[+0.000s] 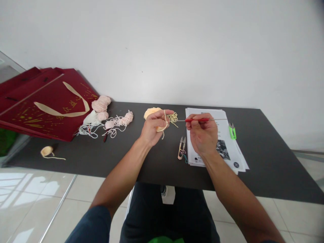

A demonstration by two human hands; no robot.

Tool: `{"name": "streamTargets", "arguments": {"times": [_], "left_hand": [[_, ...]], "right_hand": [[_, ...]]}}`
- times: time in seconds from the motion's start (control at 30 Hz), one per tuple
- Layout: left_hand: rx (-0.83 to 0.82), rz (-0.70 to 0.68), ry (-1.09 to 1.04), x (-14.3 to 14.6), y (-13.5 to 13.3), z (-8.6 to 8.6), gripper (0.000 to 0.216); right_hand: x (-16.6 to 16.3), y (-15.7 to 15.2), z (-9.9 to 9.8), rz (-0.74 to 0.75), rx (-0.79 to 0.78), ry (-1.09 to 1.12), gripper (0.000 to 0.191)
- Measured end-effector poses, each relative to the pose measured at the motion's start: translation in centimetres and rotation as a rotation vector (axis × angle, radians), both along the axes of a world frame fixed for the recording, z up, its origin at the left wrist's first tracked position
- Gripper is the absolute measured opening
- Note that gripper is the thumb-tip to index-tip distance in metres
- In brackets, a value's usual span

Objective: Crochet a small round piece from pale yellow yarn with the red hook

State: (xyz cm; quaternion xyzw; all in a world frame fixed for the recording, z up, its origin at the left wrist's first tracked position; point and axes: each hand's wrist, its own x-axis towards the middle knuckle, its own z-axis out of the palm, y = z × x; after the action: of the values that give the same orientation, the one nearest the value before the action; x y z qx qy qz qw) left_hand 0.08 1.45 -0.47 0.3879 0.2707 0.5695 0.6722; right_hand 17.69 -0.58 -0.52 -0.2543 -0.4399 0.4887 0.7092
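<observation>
Ample tabletop (258, 145) separates the right hand's (204, 136) tool (204, 119) from the right edge (289, 151).

The light is bright and soft, and the white wall (177, 50) looks palest at upper middle. Strong glare lies on the floor (22, 199) at lower left. Upper right corner is dark; print on the papers (224, 130) is unsharp.
</observation>
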Motion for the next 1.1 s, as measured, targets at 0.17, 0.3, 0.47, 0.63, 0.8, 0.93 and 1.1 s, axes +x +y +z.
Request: {"name": "streamTargets", "arguments": {"times": [0.17, 0.3, 0.47, 0.63, 0.8, 0.93, 1.1], "left_hand": [[0.113, 0.143, 0.034, 0.36, -0.27, -0.16, 0.043], [0.152, 0.211, 0.058, 0.63, -0.42, -0.18, 0.043], [0.161, 0.231, 0.083, 0.80, -0.59, -0.19, 0.043], [0.147, 0.241, 0.086, 0.84, -0.72, -0.03, 0.049], [0.142, 0.239, 0.081, 0.88, -0.73, 0.00, 0.052], [0.153, 0.233, 0.077, 0.88, -0.74, -0.05, 0.048], [0.153, 0.230, 0.087, 0.87, -0.81, -0.01, 0.044]], "right_hand": [[-0.30, -0.32, -0.14, -0.050, 0.007, 0.020, 0.020], [-0.50, -0.61, -0.31, -0.096, 0.065, 0.002, 0.016], [-0.62, -0.79, -0.29, -0.138, 0.085, -0.037, 0.016], [-0.64, -0.85, -0.30, -0.147, 0.080, -0.051, 0.015], [-0.62, -0.83, -0.33, -0.161, 0.072, -0.066, 0.017], [-0.60, -0.78, -0.42, -0.152, 0.086, -0.059, 0.015], [-0.64, -0.83, -0.46, -0.134, 0.089, -0.048, 0.016]]}}
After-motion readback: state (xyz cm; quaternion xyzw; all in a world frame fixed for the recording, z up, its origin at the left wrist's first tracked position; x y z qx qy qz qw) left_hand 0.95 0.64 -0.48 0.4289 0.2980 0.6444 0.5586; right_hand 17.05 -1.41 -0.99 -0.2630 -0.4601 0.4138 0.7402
